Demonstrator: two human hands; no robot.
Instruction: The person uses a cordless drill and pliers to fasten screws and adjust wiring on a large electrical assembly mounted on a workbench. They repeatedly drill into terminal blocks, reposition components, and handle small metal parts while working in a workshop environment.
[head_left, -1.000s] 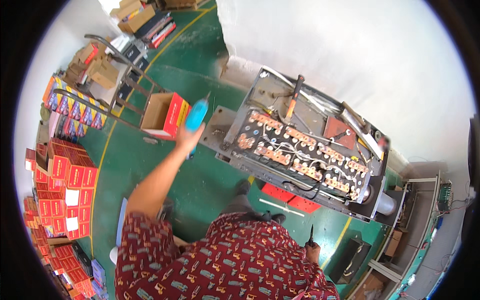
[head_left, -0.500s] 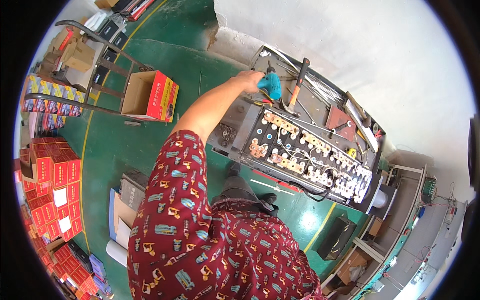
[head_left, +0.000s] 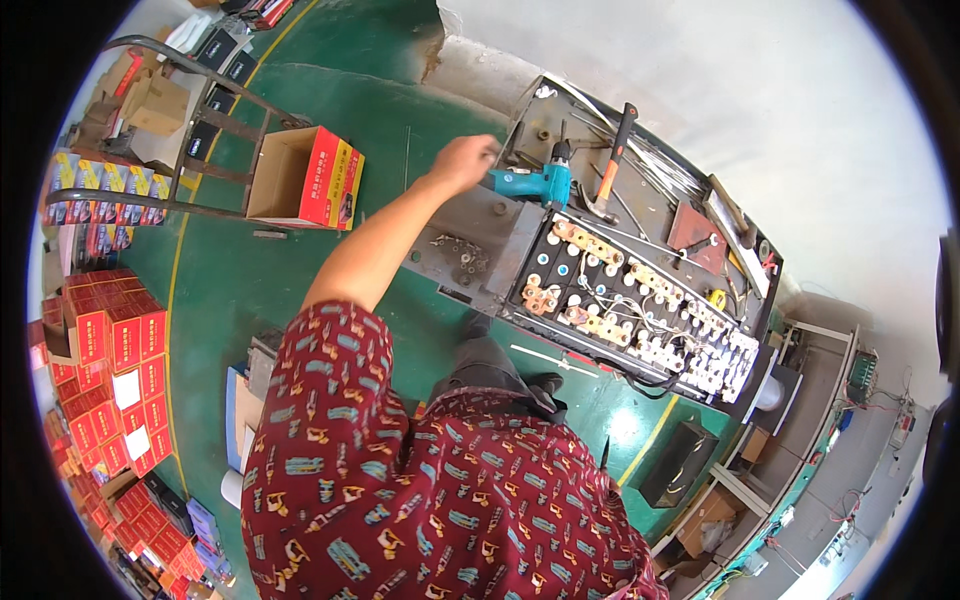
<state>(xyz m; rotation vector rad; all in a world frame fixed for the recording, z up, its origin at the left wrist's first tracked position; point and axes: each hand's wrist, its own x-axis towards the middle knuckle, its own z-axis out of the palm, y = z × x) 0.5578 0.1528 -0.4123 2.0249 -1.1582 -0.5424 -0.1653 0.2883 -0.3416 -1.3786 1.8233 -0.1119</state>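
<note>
The head view shows the left hand (head_left: 467, 163) off the drill (head_left: 556, 184): it has drawn back a little to the left, blurred, its fingers loosely bent, just beside the end of the handle and not around it. Nothing shows in its grasp. Half a second ago that hand was at the drill over the tray (head_left: 588, 160); a second ago it held the drill in the air near the box (head_left: 330, 180), well apart from the tray.

Now the drill lies on the tray, its blue handle toward the hand, its chuck and bit pointing to the tray's far edge. The hammer (head_left: 614, 165) lies just to the right of it, as in the last frame, its head toward the battery pack (head_left: 620, 290). The pack, with its copper bars and white wires, is on the near side of these tools, and the red plate (head_left: 695, 235) is farther right on the tray.

The right hand is hidden, so I cannot tell how its fingers stand. A second ago it showed beside the shirt (head_left: 450, 500) with a dark pointed tool; now only a dark tip (head_left: 605, 455) stands out past the cloth.
</note>
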